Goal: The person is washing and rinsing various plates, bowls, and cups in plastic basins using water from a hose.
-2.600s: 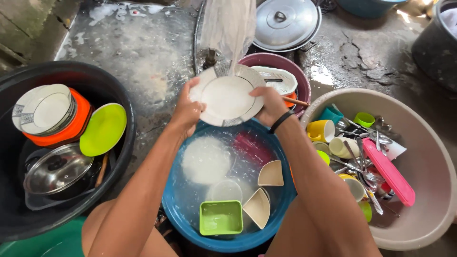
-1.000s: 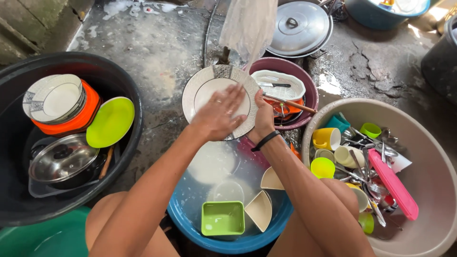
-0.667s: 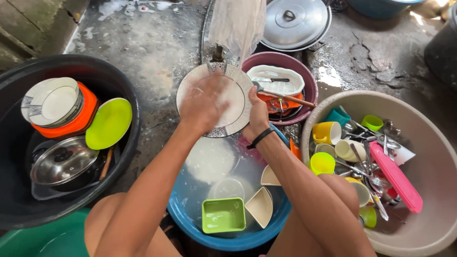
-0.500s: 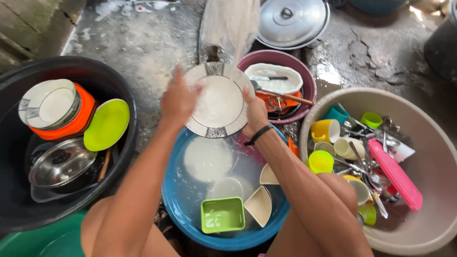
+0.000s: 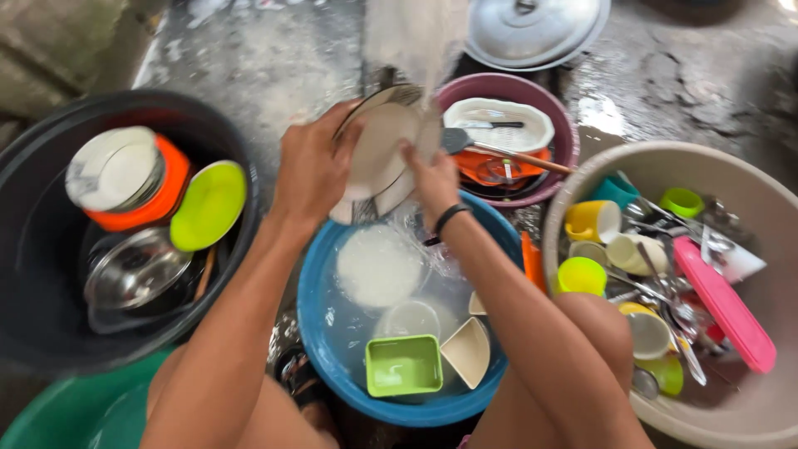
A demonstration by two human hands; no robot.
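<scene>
Head cam view here: you've got both hands on that white plate point(image 5: 384, 158), tipped up steeply on its edge so the stream of water point(image 5: 413, 37) falling from above runs down its face and drains off the low rim into the blue basin point(image 5: 320, 324) right under it. Your left hand point(image 5: 312, 170) is wrapped around the plate's left rim and your right hand point(image 5: 432, 179) pinches the right side, thumb on the face, so both are grasping it, neither loose. The shot's a bit motion-blurred, so I can't tell finger placement finer than that.

Holding it over the basin makes sense, since the runoff lands in the soapy water where another white plate point(image 5: 380, 266), a green square container point(image 5: 404, 365) and a cream wedge-shaped dish point(image 5: 468, 351) sit soaking. The black tub point(image 5: 33, 333) on your left holds stacked plates on an orange bowl point(image 5: 158, 195), a lime green plate point(image 5: 209, 205) leaning on edge and a steel lid point(image 5: 133, 270). The beige basin point(image 5: 748, 183) on your right is packed with cups and cutlery, and the maroon basin point(image 5: 565, 141) sits just beyond the plate.
</scene>
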